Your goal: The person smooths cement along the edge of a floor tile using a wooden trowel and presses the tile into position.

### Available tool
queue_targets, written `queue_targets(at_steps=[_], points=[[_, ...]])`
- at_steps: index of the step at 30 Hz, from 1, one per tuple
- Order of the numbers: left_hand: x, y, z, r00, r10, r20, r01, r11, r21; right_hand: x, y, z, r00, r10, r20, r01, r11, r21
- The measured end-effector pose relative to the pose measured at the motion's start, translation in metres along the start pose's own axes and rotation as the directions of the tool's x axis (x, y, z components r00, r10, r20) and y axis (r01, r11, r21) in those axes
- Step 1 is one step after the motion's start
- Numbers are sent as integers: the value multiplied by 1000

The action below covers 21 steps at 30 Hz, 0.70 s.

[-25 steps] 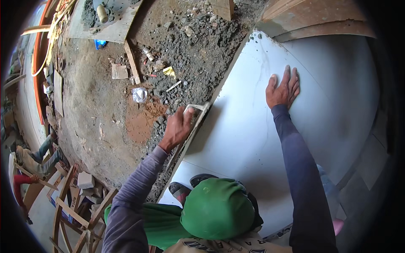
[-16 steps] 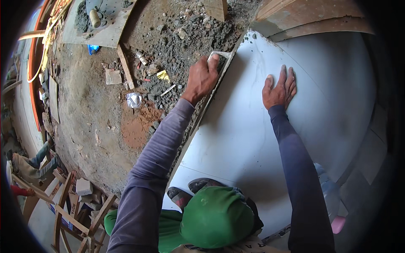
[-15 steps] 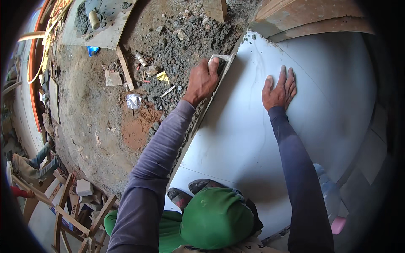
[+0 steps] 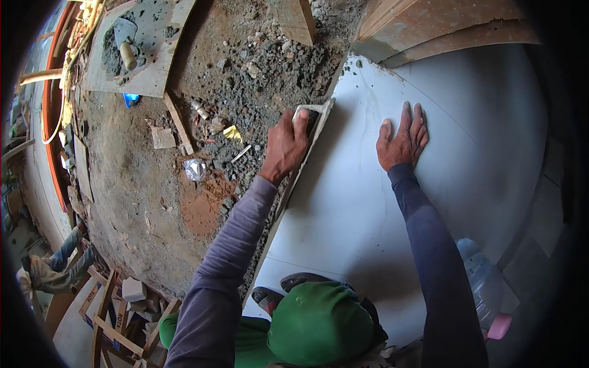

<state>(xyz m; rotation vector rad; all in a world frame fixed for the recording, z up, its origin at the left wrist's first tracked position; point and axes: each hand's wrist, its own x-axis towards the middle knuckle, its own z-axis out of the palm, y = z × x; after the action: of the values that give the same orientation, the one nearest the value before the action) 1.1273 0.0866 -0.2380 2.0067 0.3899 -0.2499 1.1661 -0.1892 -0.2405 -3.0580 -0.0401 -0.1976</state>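
Observation:
My left hand [image 4: 283, 142] is closed around the pale handle of a long, narrow float [image 4: 322, 116], which lies along the left edge of a large white tile [image 4: 343, 221] beside rough grey mortar [image 4: 285, 67]. My right hand [image 4: 402, 138] rests palm down on the tile to the right, fingers stretched out and a little apart, with nothing held. The underside of the float is hidden. My dark shoes and green-clad legs are low in the view, at the tile's near part.
A board [image 4: 98, 80] with a trowel [image 4: 127, 54] and mortar lies upper left. Brown boards [image 4: 429, 27] border the tile's far end. Timber scraps [image 4: 113, 331] and blocks are lower left, near another person's legs [image 4: 67, 264]. A plastic jug [image 4: 475, 276] sits right.
My left hand first slid the float forward along the tile's edge, then came slightly back toward me. My right hand stayed on the tile. The view has shifted a little.

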Motion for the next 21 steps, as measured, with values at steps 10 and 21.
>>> queue_targets(at_steps=[10,21], points=[[-53,-20,-6,999,-34,-9,34,999,-18,0,5,-4,1000,-23,-7,22,999,-34],[-49,-15,-5,996,-89,-2,89,996,-16,-3,8,0,1000,-16,-25,15,998,-60]])
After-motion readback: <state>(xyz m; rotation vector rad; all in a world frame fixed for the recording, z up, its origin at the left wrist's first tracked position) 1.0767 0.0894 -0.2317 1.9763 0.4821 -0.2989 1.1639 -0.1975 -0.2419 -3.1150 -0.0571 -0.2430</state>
